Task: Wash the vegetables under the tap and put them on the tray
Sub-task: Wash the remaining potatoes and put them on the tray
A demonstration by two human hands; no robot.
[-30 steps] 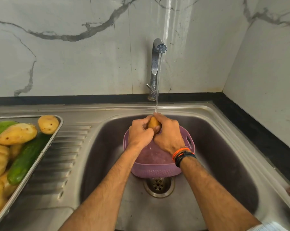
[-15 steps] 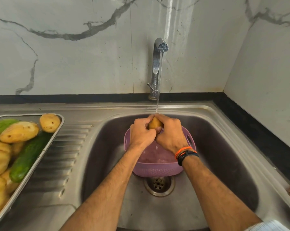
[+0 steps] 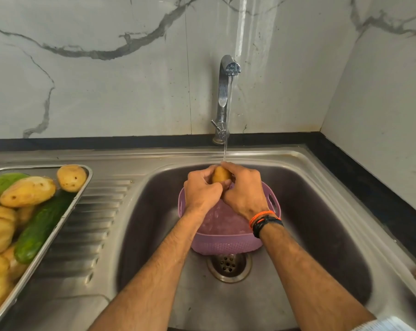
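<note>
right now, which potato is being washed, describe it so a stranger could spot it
Start at the steel sink with the running tap. Under the stream, above the purple colander, both hands grip one small potato. It is the only one held; the other potatoes lie on the tray at left.

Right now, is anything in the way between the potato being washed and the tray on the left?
Nothing visible: only bare ribbed drainboard lies between the yellow-brown potato and the vegetable-filled steel tray.

A home kitchen, shown by a steel sink (image 3: 298,163) with ribbed drainboard (image 3: 87,223), a running tap (image 3: 223,96) against marble-look wall tiles (image 3: 106,80), a black counter edge (image 3: 369,187), a tray (image 3: 58,225) of potatoes (image 3: 27,191) and cucumber (image 3: 42,228).
</note>
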